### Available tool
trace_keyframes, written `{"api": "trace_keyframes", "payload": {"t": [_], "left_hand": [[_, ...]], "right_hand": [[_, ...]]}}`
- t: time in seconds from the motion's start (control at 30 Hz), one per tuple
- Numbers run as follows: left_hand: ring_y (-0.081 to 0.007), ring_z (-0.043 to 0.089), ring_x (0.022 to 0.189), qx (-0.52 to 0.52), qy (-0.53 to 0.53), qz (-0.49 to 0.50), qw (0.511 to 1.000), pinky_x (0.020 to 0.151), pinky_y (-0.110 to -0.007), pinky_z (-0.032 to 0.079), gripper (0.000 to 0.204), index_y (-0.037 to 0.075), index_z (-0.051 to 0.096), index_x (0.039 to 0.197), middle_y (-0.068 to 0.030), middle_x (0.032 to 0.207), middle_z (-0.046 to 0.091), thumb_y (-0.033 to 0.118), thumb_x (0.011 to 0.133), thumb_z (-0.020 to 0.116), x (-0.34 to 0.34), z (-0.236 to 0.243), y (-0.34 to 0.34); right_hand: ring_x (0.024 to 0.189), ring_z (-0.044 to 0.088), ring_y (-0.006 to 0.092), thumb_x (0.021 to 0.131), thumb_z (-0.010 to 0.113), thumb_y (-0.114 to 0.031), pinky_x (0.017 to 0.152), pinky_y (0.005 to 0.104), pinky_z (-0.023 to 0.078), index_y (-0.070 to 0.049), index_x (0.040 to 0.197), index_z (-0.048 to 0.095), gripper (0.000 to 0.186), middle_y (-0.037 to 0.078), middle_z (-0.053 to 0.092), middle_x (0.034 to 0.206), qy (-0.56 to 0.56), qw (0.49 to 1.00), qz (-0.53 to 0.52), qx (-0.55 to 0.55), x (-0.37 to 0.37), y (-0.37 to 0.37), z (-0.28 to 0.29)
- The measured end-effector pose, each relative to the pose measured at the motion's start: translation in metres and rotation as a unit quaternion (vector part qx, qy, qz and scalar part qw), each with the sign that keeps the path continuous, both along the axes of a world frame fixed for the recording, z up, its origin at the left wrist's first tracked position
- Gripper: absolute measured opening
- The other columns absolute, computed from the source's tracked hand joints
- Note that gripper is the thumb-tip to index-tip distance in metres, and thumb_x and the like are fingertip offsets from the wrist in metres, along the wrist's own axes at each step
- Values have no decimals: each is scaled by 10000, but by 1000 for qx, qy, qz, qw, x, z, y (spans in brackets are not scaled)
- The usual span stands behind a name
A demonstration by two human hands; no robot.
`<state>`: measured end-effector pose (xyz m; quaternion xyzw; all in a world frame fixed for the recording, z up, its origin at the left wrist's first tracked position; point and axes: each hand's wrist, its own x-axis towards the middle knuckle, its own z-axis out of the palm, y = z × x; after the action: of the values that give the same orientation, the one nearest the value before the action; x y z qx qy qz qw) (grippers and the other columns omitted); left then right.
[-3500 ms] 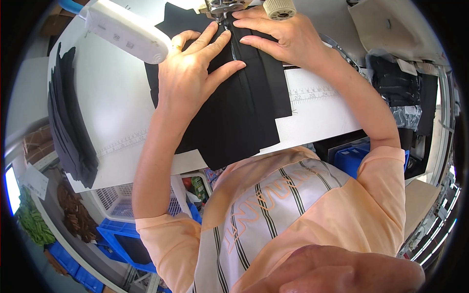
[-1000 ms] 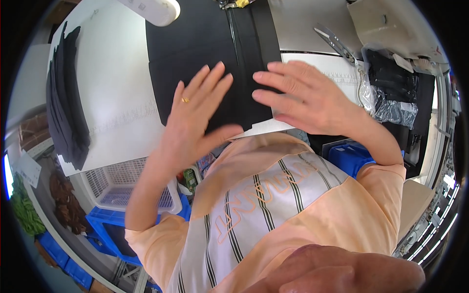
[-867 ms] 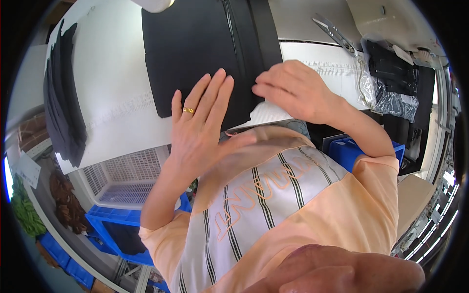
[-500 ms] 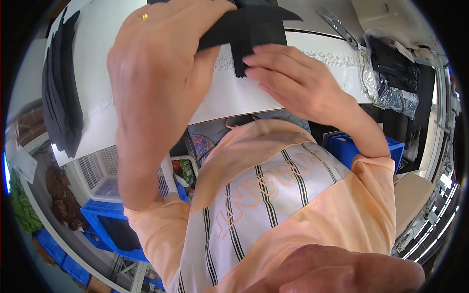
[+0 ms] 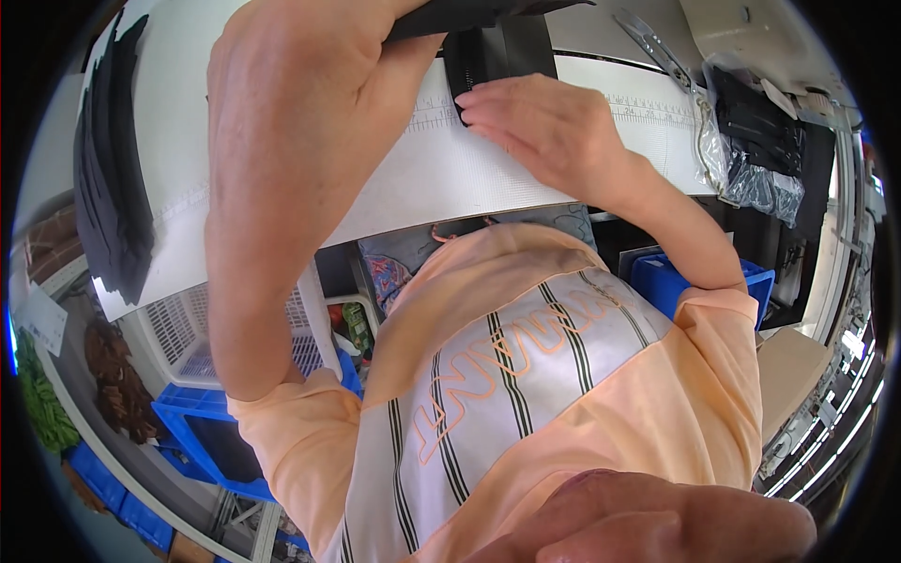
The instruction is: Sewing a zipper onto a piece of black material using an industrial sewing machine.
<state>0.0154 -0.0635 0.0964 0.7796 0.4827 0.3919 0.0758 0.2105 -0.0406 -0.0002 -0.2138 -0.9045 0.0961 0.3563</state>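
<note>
My left hand (image 5: 300, 56) reaches up past the top edge, so its fingertips are out of view. It is closed on a black fabric piece (image 5: 450, 17) with a pointed end. Below that piece, a black zipper strip (image 5: 465, 70), with fine teeth along it, hangs toward the near side over the white ruled worktop (image 5: 375, 178). My right hand (image 5: 549, 127) comes in from the right, fingers pressed together, fingertips at the strip's lower right edge; its thumb is hidden. Behind the hand lies a wider black fabric panel (image 5: 526, 52).
Black fabric strips (image 5: 117, 169) hang in a stack over the worktop's left edge. Metal scissors (image 5: 652, 42) and plastic-bagged black pieces (image 5: 755, 127) lie at the right, beside a pale machine body (image 5: 770, 42). Below stand a white basket (image 5: 183, 333) and blue crates (image 5: 188, 413).
My left hand has moved up, taking the black fabric piece partly past the top edge. My right hand has shifted slightly left and up along the zipper strip.
</note>
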Motion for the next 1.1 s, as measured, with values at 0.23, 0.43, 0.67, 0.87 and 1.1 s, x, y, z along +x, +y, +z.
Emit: {"api": "trace_keyframes", "payload": {"t": [0.23, 0.43, 0.67, 0.87, 1.1], "left_hand": [[-79, 635, 803, -115, -17, -10, 993, 751, -219, 488, 241, 16, 703, 1092, -59, 926, 716, -26, 860, 655, -15, -8, 2], [-81, 642, 818, -82, 12, -27, 996, 764, -211, 488, 240, 20, 704, 1093, -54, 928, 717, -35, 866, 647, -20, -7, 2], [-171, 669, 885, -55, 81, -22, 995, 812, -267, 501, 370, 15, 695, 1095, -90, 969, 711, -99, 749, 630, -15, -8, -14], [-243, 628, 922, -22, 80, -17, 996, 895, -406, 467, 369, 10, 699, 1000, -57, 1059, 669, -9, 635, 646, -1, -57, -42], [-221, 628, 1004, -23, 90, 31, 995, 996, -496, 406, 414, 32, 706, 1057, -48, 1142, 659, 8, 647, 648, 11, -95, -56]], "right_hand": [[852, 715, 233, 755, 708, -83, 692, 311, 600, -25, 875, 689, 135, 94, 720, 944, -46, 993, 3, 111, 2, -5, -5], [866, 713, 236, 746, 688, -79, 708, 318, 599, -15, 889, 683, 157, 98, 714, 964, -65, 989, 4, 132, 4, -8, -4], [964, 679, 291, 770, 694, -123, 769, 350, 581, 31, 939, 662, 230, 164, 679, 1060, -118, 983, -28, 136, 3, -27, -3], [1073, 623, 357, 808, 711, -224, 910, 435, 525, 54, 993, 647, 340, 192, 645, 1104, -127, 991, -42, 15, 11, -56, 1], [1091, 623, 314, 755, 754, -228, 965, 451, 503, -4, 933, 679, 296, 159, 675, 1035, -86, 995, -45, 8, 18, -58, -8]]}}
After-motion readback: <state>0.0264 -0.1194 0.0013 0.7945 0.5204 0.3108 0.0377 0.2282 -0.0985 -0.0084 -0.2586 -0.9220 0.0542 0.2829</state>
